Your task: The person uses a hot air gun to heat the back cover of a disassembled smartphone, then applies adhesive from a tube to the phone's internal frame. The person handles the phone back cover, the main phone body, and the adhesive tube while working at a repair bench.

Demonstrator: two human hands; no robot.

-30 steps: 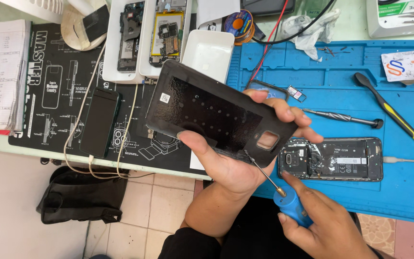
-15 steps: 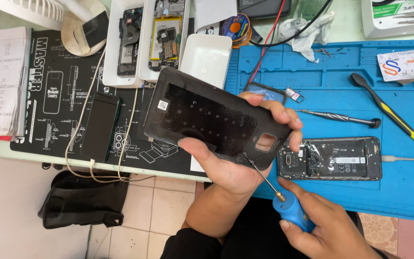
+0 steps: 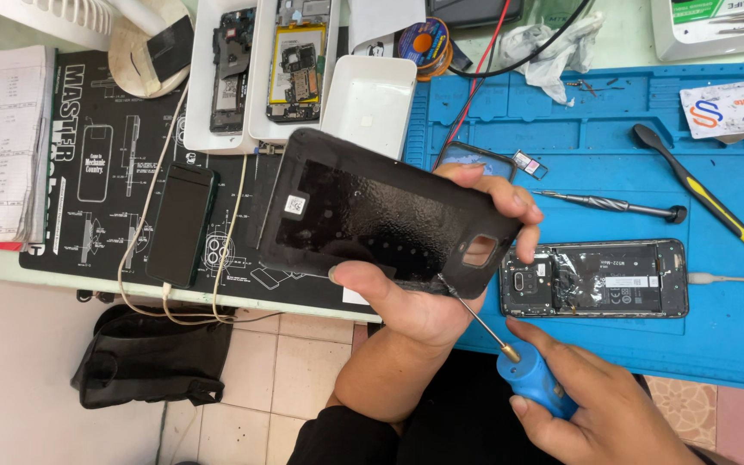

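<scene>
Left hand (image 3: 428, 293) grips black plastic phone back cover (image 3: 381, 215); right hand (image 3: 596, 413) clasps blue-handled screwdriver (image 3: 510, 357), tip touching cover edge; opened black phone (image 3: 596, 278) on blue mat (image 3: 734, 327).

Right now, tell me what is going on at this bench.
A person's left hand holds up a black plastic phone back cover, inner side facing the camera. The right hand grips a blue-handled screwdriver, its thin metal tip touching the cover's lower edge near the camera cutout. An opened black phone lies on the blue work mat just beside them, with a thin black screwdriver and a yellow-and-black pry tool lying beyond it.
</scene>
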